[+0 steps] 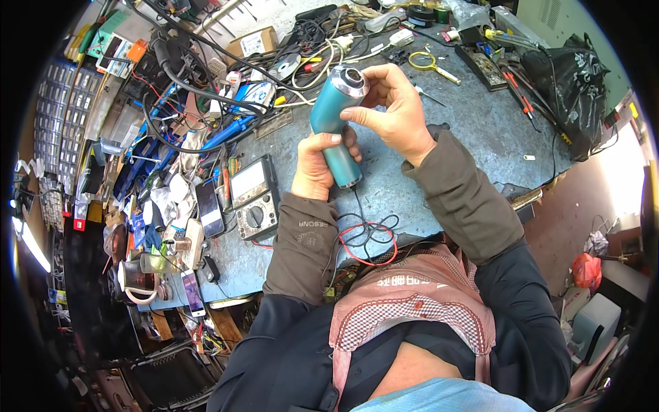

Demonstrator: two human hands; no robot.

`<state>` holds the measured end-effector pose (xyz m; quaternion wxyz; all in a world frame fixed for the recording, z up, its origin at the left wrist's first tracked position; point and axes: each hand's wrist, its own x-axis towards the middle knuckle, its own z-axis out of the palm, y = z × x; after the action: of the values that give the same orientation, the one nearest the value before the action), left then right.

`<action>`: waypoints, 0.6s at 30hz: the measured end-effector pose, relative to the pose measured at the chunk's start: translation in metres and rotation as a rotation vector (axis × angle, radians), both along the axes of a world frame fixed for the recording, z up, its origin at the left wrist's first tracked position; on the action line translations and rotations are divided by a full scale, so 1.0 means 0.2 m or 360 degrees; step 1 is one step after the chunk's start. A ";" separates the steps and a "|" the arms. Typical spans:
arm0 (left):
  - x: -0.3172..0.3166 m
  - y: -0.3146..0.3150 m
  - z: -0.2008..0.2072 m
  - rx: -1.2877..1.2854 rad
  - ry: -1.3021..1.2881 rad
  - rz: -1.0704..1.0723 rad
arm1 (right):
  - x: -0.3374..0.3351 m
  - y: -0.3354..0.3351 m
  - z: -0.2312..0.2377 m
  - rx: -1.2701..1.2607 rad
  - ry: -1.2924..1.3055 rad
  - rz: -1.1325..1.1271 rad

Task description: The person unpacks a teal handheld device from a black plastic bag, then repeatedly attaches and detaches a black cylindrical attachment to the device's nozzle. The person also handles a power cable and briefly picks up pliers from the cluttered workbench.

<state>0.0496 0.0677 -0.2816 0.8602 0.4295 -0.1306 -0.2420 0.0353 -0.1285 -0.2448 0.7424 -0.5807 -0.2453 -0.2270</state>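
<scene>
A teal hair dryer (328, 110) with a silver ring at its upper end is held tilted above the blue bench top. My left hand (318, 159) is closed around its handle, thumb across the front. With my right hand (391, 113) I grip the upper end: the thumb presses on the teal body and the fingers curl behind the silver ring. A black cord (357, 201) hangs from the foot of the handle. Just left of my left forearm lies an analogue multimeter (255, 196); red and black leads (371, 240) lie coiled near the bench's front edge.
Tangled cables (302, 69) and tools crowd the back and left of the bench (274, 264). A dark phone (209, 208) lies beside the multimeter. Toward the back right are a yellow magnifying glass (424, 62), red-handled pliers (518, 93) and a black plastic bag (566, 89).
</scene>
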 end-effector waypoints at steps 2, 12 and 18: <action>0.00 0.00 0.01 -0.0016 -0.0023 -0.0033 | -0.04 0.00 0.02 0.0004 0.0036 0.0052; -0.02 0.00 0.01 -0.0057 -0.0030 -0.0133 | -0.07 0.01 0.01 -0.0196 -0.0279 -0.0066; -0.04 0.00 0.02 -0.0077 -0.0045 -0.0135 | -0.08 0.02 0.01 -0.0260 -0.0480 -0.0065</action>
<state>0.0418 0.0669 -0.2780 0.8574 0.4059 -0.1666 -0.2690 0.0193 -0.1250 -0.2419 0.6428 -0.6033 -0.3596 -0.3059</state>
